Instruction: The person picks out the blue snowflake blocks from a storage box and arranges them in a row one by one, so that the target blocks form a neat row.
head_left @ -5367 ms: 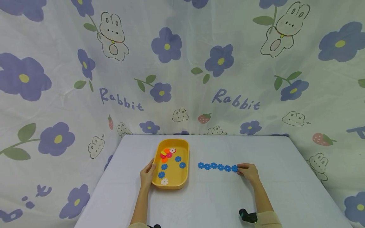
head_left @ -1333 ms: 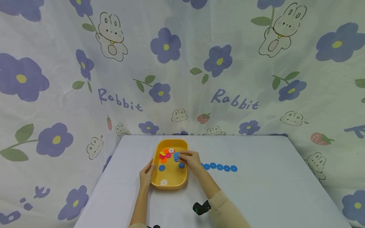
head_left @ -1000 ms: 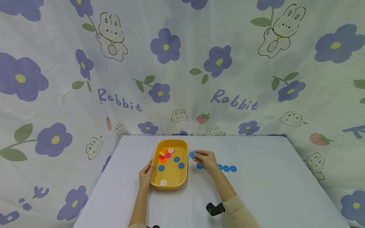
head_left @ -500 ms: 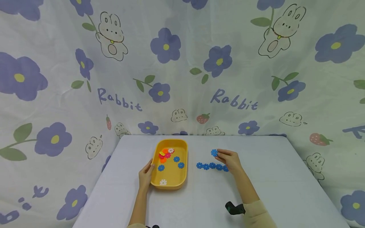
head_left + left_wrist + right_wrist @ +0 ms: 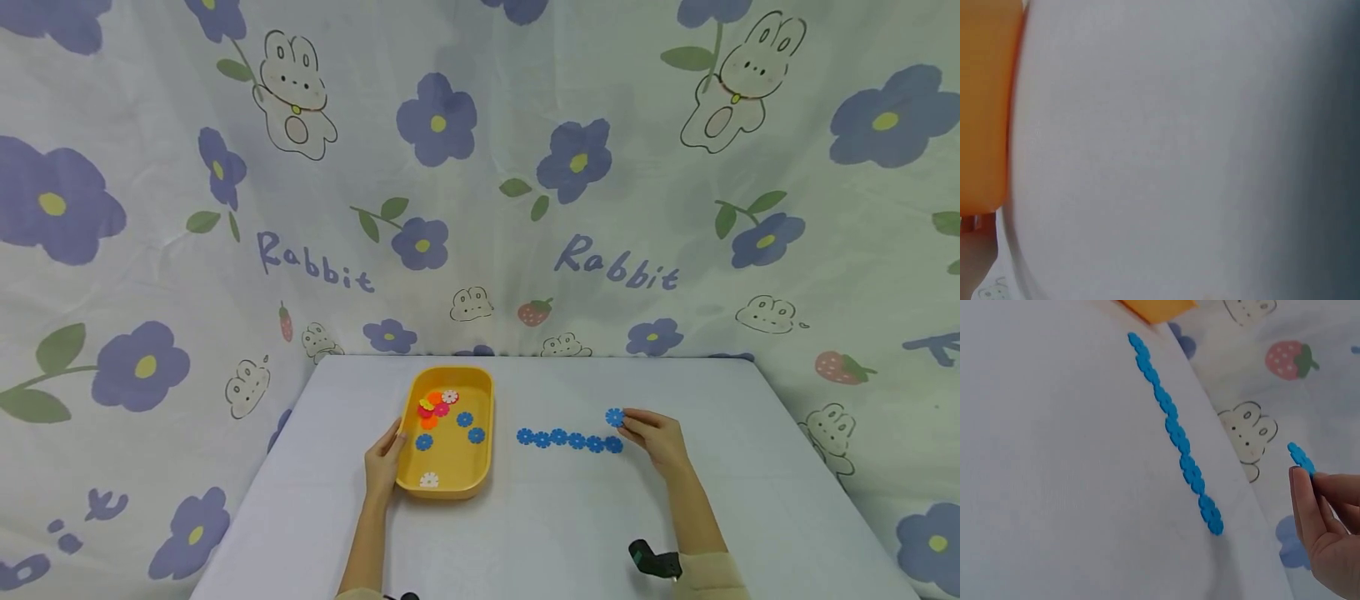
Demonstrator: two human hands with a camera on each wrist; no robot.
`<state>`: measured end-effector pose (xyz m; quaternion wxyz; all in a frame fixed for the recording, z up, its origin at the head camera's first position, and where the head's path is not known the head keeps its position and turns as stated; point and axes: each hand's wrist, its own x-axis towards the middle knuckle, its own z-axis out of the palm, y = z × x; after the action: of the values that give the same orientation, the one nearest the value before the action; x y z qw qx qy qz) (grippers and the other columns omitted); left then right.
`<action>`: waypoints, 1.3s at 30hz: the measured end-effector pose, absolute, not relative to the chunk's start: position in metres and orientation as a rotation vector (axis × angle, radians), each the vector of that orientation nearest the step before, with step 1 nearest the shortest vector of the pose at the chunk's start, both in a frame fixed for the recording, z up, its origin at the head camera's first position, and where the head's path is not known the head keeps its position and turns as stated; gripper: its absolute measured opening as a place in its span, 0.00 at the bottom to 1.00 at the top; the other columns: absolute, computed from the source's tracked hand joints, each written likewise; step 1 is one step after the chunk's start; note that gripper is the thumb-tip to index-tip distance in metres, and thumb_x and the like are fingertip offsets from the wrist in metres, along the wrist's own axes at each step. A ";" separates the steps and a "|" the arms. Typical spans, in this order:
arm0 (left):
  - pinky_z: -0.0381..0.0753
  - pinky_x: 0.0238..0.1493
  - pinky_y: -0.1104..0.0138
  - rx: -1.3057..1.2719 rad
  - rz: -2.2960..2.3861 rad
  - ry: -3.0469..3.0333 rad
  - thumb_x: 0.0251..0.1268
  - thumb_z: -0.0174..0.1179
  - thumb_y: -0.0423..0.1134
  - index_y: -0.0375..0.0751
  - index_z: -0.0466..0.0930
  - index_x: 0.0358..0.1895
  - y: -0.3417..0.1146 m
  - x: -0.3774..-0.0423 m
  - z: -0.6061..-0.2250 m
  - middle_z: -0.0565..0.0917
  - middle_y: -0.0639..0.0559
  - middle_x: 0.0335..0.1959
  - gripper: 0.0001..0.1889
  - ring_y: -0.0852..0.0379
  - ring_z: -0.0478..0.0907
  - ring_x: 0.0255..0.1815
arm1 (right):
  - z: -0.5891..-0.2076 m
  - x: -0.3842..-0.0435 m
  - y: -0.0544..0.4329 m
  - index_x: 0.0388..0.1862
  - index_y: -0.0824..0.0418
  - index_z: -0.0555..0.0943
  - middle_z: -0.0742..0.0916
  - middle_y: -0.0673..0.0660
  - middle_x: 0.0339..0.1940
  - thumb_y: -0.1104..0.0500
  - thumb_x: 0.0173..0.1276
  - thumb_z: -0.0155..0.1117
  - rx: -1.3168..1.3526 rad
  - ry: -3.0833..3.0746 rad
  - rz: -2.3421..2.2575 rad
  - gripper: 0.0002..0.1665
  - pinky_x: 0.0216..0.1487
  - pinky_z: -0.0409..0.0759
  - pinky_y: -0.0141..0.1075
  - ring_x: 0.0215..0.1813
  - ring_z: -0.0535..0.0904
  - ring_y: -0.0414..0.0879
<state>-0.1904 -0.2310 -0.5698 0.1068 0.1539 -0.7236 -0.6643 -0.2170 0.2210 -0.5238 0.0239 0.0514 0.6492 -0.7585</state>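
Observation:
My right hand (image 5: 660, 440) pinches a blue snowflake disc (image 5: 615, 417) by its edge, with thumb and fingers. The disc is held up above the table, just behind the right end of a row of several blue snowflake discs (image 5: 558, 437). In the right wrist view the disc row (image 5: 1177, 434) runs unbroken along the cloth, and the held disc (image 5: 1300, 457) stands apart from it. My left hand (image 5: 382, 471) grips the left wall of a yellow tray (image 5: 491, 450), thumb at the rim. In the left wrist view only the tray's outer wall (image 5: 985, 106) and part of the hand show.
Inside the tray lie three blue discs (image 5: 465, 419), a white disc (image 5: 429, 480) near the front, and a cluster of orange, pink, yellow and white discs (image 5: 441, 410) at the back. A white cloth (image 5: 555, 533) covers the table. Behind hangs a rabbit-print curtain (image 5: 480, 183).
My right hand has taken a blue disc from the tray and carried it rightward over the row to its right end, lowering slightly at the last. My left hand stays at the tray.

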 end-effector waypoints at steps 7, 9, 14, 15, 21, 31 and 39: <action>0.65 0.64 0.62 0.442 -1.986 -2.119 0.69 0.54 0.41 0.38 0.68 0.66 -0.232 -0.191 -0.571 0.67 0.41 0.67 0.24 0.46 0.60 0.70 | -0.539 -0.211 0.248 0.57 0.86 0.66 0.84 0.53 0.38 0.72 0.66 0.56 0.264 2.193 -2.233 0.24 0.44 0.83 0.30 0.37 0.84 0.38; 0.66 0.64 0.62 0.439 -1.993 -2.111 0.69 0.54 0.40 0.37 0.68 0.65 -0.232 -0.191 -0.571 0.67 0.40 0.67 0.24 0.45 0.60 0.70 | -0.543 -0.210 0.253 0.58 0.85 0.66 0.84 0.55 0.41 0.72 0.67 0.56 0.295 2.236 -2.185 0.24 0.45 0.83 0.29 0.37 0.84 0.37; 0.66 0.64 0.63 0.446 -1.995 -2.111 0.69 0.54 0.41 0.38 0.68 0.66 -0.232 -0.192 -0.569 0.67 0.41 0.67 0.24 0.46 0.60 0.70 | -0.549 -0.206 0.261 0.58 0.83 0.68 0.83 0.60 0.44 0.69 0.68 0.55 0.363 2.343 -2.041 0.23 0.43 0.83 0.27 0.35 0.82 0.34; 0.66 0.64 0.63 0.442 -1.996 -2.113 0.69 0.54 0.41 0.38 0.68 0.66 -0.231 -0.192 -0.569 0.67 0.41 0.67 0.24 0.45 0.60 0.70 | -0.550 -0.205 0.262 0.58 0.83 0.68 0.83 0.60 0.44 0.69 0.68 0.55 0.365 2.364 -2.006 0.23 0.42 0.83 0.27 0.34 0.82 0.33; 0.66 0.63 0.64 0.435 -1.992 -2.111 0.69 0.54 0.41 0.38 0.68 0.66 -0.231 -0.191 -0.568 0.67 0.41 0.67 0.24 0.46 0.60 0.70 | -0.555 -0.205 0.264 0.56 0.83 0.69 0.85 0.66 0.41 0.70 0.66 0.56 0.359 2.429 -1.891 0.22 0.37 0.83 0.27 0.32 0.83 0.37; 0.68 0.61 0.66 0.452 -1.997 -2.097 0.69 0.55 0.41 0.37 0.68 0.65 -0.231 -0.190 -0.570 0.68 0.39 0.67 0.24 0.44 0.62 0.69 | -0.557 -0.208 0.258 0.53 0.85 0.71 0.85 0.68 0.40 0.72 0.65 0.55 0.344 2.440 -1.858 0.19 0.35 0.84 0.28 0.31 0.83 0.39; 0.64 0.65 0.62 0.444 -1.989 -2.119 0.70 0.54 0.42 0.37 0.67 0.66 -0.230 -0.189 -0.569 0.66 0.39 0.67 0.25 0.44 0.60 0.70 | -0.559 -0.209 0.256 0.52 0.85 0.72 0.83 0.73 0.43 0.72 0.65 0.54 0.325 2.449 -1.843 0.19 0.35 0.84 0.29 0.32 0.83 0.40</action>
<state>-0.1888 -0.2304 -0.5685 0.1007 0.1501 -0.7170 -0.6732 -0.2094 0.2563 -0.5588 0.0297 0.1055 0.7943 -0.5976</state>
